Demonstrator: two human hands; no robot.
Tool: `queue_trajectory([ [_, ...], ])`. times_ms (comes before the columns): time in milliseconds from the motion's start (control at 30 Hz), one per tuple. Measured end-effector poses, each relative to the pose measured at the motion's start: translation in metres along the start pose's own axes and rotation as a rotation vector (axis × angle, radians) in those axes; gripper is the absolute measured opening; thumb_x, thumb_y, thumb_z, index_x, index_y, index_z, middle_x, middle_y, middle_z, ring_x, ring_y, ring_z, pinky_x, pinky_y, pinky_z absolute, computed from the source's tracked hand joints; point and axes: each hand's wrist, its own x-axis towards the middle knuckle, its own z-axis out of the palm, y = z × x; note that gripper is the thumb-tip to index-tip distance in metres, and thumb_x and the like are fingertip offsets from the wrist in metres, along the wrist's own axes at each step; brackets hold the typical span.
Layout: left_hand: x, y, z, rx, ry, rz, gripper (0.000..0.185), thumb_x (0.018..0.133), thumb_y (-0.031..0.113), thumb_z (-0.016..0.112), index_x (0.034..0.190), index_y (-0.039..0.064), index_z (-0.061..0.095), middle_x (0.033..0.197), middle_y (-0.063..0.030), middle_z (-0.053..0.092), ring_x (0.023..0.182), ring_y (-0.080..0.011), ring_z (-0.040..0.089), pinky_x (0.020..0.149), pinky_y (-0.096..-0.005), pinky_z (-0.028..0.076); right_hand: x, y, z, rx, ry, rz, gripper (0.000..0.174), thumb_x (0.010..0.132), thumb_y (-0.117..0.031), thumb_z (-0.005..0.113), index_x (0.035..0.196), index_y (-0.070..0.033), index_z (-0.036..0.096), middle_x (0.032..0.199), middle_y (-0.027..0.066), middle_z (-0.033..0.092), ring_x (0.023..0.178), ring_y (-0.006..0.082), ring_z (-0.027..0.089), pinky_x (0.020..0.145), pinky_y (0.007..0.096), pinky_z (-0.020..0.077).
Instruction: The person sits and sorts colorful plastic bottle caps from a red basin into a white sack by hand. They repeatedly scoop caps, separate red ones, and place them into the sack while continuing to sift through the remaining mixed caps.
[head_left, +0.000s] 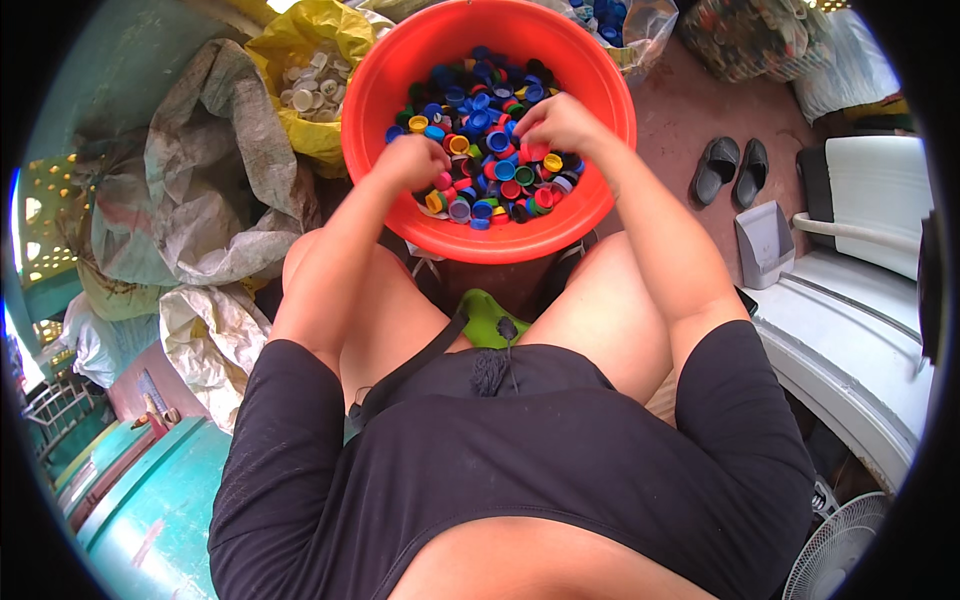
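A large red plastic basin (491, 249) stands before my knees, holding a loose heap of plastic bottle caps (480, 120) in blue, red, yellow, green, black and pink. My left hand (411, 162) is over the heap's left side, fingers curled down beside a pink cap (442, 181). Across the heap, my right hand (559, 124) reaches in from the right with bent fingers just above a red cap (534, 151). Whether either hand grips a cap is hidden by the fingers and the pile.
Left of the basin, a yellow sack (315, 142) holds white caps (311, 88), beside a crumpled woven sack (225, 150). A clear plastic bag (649, 30) with blue caps stands behind. At right are black slippers (715, 171), a grey dustpan (765, 244) and a white fan (836, 551).
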Motion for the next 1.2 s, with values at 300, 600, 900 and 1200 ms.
queue_trajectory([
  [300, -0.011, 0.032, 0.046, 0.689, 0.057, 0.206, 0.011, 0.071, 0.012, 0.059, 0.075, 0.007, 0.068, 0.079, -0.0118, 0.067, 0.075, -0.0268, 0.066, 0.062, -0.0370, 0.053, -0.022, -0.014, 0.080, -0.868, -0.069, -0.152, 0.015, 0.074, -0.009, 0.054, 0.078, -0.004, 0.067, 0.081, 0.0146, 0.065, 0.076, 0.0287, 0.065, 0.063, 0.0381, 0.0529],
  [600, -0.008, 0.022, 0.040, 0.589, -0.057, 0.037, 0.020, 0.079, 0.014, 0.053, 0.087, 0.007, 0.069, 0.093, -0.0112, 0.067, 0.087, -0.0243, 0.065, 0.071, -0.0351, 0.052, -0.022, 0.004, 0.125, -1.028, 0.045, -0.275, 0.014, 0.073, -0.009, 0.055, 0.076, -0.002, 0.067, 0.082, 0.0147, 0.060, 0.072, 0.0288, 0.064, 0.063, 0.0367, 0.0533],
  [900, -0.017, 0.023, 0.034, 0.455, -0.014, 0.005, 0.019, 0.074, 0.011, 0.056, 0.088, 0.006, 0.068, 0.093, -0.0125, 0.066, 0.088, -0.0256, 0.065, 0.071, -0.0361, 0.052, -0.008, -0.017, 0.049, -0.269, -0.146, 0.055, 0.012, 0.062, -0.014, 0.075, 0.069, -0.006, 0.068, 0.066, 0.0079, 0.064, 0.060, 0.0162, 0.062, 0.055, 0.0306, 0.0473],
  [1200, -0.037, 0.011, -0.043, -0.825, -0.129, -0.088, 0.020, 0.078, 0.026, 0.061, 0.088, 0.010, 0.066, 0.070, 0.0023, 0.058, 0.056, -0.0093, 0.049, 0.051, -0.0238, 0.042, -0.040, -0.032, -0.014, 1.068, -0.101, 0.260, 0.020, 0.081, -0.017, 0.066, 0.098, -0.010, 0.058, 0.092, 0.0018, 0.062, 0.079, 0.0118, 0.062, 0.064, 0.0254, 0.0520],
])
